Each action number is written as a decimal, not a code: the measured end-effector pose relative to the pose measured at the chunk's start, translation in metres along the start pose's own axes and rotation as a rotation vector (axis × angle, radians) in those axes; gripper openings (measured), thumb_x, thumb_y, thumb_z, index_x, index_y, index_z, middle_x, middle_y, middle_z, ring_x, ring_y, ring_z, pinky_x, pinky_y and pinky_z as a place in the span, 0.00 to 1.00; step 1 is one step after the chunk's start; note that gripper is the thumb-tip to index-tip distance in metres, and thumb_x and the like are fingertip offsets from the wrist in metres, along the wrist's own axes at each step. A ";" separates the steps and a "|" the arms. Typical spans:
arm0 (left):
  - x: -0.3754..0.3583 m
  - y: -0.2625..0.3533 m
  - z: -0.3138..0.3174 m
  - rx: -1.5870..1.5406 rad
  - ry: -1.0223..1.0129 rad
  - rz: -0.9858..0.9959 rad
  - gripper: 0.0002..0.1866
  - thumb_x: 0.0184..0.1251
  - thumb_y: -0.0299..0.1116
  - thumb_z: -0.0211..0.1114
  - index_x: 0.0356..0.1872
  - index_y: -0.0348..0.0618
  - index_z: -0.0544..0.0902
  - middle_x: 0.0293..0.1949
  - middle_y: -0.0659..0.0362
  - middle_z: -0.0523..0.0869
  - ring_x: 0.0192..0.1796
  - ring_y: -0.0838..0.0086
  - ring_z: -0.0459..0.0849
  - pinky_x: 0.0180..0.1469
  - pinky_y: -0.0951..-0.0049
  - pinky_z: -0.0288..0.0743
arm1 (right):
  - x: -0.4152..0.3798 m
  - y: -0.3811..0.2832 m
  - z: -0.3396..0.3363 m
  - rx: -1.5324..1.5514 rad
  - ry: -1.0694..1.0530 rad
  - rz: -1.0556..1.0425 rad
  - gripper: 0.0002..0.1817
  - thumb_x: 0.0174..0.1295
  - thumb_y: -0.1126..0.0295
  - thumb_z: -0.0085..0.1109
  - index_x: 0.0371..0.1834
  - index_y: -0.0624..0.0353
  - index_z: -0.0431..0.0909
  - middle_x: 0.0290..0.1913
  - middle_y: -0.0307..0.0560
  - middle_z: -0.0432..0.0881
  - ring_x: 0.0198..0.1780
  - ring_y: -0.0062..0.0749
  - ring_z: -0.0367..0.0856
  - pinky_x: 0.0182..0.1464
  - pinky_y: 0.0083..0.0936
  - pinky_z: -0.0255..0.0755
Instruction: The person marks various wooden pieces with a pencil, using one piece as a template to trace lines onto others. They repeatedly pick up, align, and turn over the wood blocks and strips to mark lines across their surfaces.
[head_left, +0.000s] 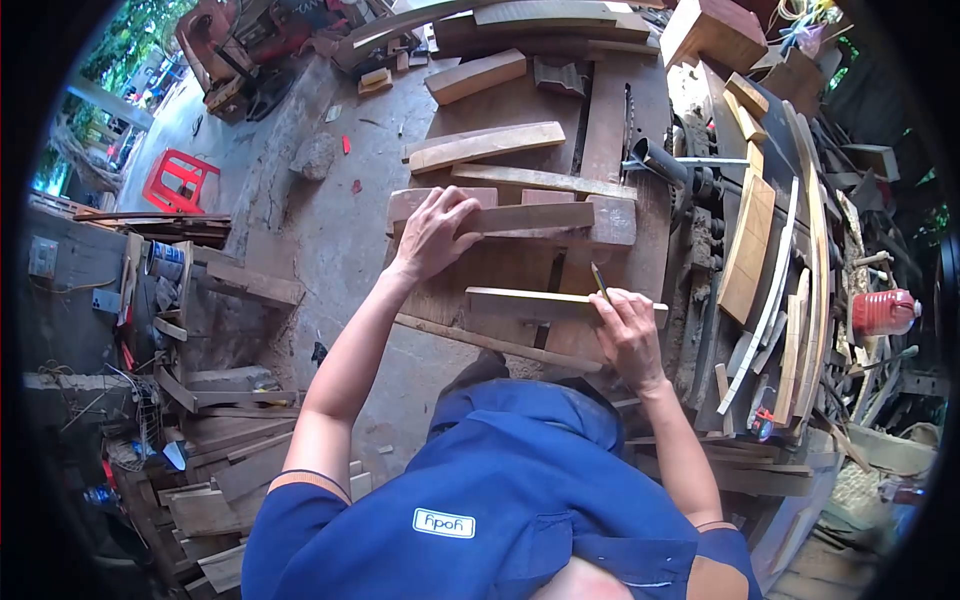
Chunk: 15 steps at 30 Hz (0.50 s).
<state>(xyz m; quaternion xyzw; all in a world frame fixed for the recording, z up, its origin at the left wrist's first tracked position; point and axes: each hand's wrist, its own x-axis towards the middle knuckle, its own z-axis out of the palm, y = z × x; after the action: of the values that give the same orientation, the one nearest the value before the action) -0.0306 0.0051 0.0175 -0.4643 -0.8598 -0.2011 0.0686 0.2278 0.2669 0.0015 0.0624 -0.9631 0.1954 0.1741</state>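
While the left hand (432, 232) grips the left end of the board (545, 217), the right hand (630, 332) holds a pencil (599, 281) by the right end of the nearer strip (525, 304); both pieces run left-right.

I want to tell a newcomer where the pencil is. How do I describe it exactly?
On the workbench before the blue shirt, look for the right hand, at the right end of a narrow board. The pencil sticks out from that hand's fingers: thin, dark and yellow, unlike the thicker wood pieces around.
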 end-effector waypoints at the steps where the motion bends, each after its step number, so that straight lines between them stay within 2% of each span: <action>1: 0.002 0.001 0.001 -0.015 0.025 -0.002 0.24 0.55 0.34 0.78 0.53 0.46 0.82 0.51 0.58 0.80 0.56 0.60 0.79 0.61 0.60 0.78 | 0.001 -0.001 0.000 -0.003 0.004 -0.001 0.31 0.49 0.77 0.71 0.62 0.58 0.80 0.57 0.48 0.81 0.62 0.44 0.78 0.66 0.44 0.68; 6: 0.009 -0.007 0.012 -0.067 0.033 -0.009 0.24 0.55 0.32 0.77 0.54 0.45 0.82 0.54 0.57 0.81 0.58 0.59 0.80 0.62 0.61 0.78 | 0.010 -0.001 0.007 -0.049 0.063 -0.011 0.27 0.54 0.75 0.69 0.60 0.58 0.80 0.56 0.47 0.82 0.61 0.41 0.80 0.65 0.42 0.68; 8: 0.010 -0.011 0.013 -0.122 -0.014 -0.004 0.23 0.57 0.35 0.76 0.54 0.44 0.82 0.54 0.55 0.82 0.58 0.57 0.80 0.62 0.61 0.77 | 0.015 -0.003 0.009 -0.042 0.057 -0.008 0.25 0.56 0.75 0.69 0.60 0.58 0.81 0.55 0.47 0.82 0.61 0.41 0.80 0.65 0.41 0.68; 9: 0.011 -0.012 0.012 -0.150 -0.030 -0.016 0.20 0.69 0.39 0.70 0.57 0.40 0.82 0.52 0.55 0.86 0.54 0.62 0.85 0.58 0.64 0.80 | 0.018 -0.003 0.011 -0.043 0.057 -0.003 0.25 0.56 0.75 0.69 0.60 0.58 0.81 0.55 0.47 0.82 0.61 0.41 0.80 0.65 0.41 0.68; 10: 0.015 -0.015 0.010 -0.152 -0.034 -0.013 0.20 0.69 0.39 0.70 0.57 0.40 0.82 0.52 0.55 0.86 0.54 0.62 0.85 0.58 0.64 0.80 | 0.020 -0.004 0.014 -0.034 0.053 0.002 0.25 0.56 0.74 0.69 0.60 0.58 0.81 0.55 0.47 0.83 0.60 0.41 0.80 0.65 0.41 0.69; 12: 0.027 -0.015 -0.003 -1.022 -0.527 -0.501 0.21 0.79 0.45 0.62 0.60 0.38 0.81 0.47 0.55 0.89 0.45 0.70 0.88 0.52 0.67 0.82 | 0.023 -0.005 0.018 -0.010 0.040 0.009 0.25 0.56 0.72 0.70 0.59 0.58 0.81 0.53 0.47 0.84 0.59 0.41 0.81 0.64 0.41 0.69; 13: 0.030 -0.022 -0.004 -1.221 -0.560 -0.519 0.24 0.85 0.48 0.53 0.62 0.37 0.81 0.42 0.56 0.90 0.39 0.77 0.87 0.46 0.72 0.84 | 0.025 -0.006 0.021 -0.008 0.039 0.008 0.25 0.56 0.72 0.70 0.59 0.58 0.81 0.53 0.47 0.84 0.59 0.41 0.81 0.64 0.41 0.69; 15: 0.036 -0.023 -0.011 -1.301 -0.559 -0.600 0.23 0.85 0.48 0.53 0.61 0.38 0.81 0.41 0.56 0.90 0.38 0.77 0.87 0.44 0.73 0.84 | 0.028 -0.007 0.025 0.010 0.013 0.006 0.26 0.54 0.71 0.71 0.59 0.59 0.81 0.53 0.48 0.84 0.59 0.42 0.81 0.64 0.41 0.69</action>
<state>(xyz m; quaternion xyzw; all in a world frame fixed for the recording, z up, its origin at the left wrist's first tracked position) -0.0708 0.0173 0.0325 -0.1915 -0.6429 -0.5515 -0.4958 0.1958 0.2488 -0.0073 0.0593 -0.9612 0.2009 0.1796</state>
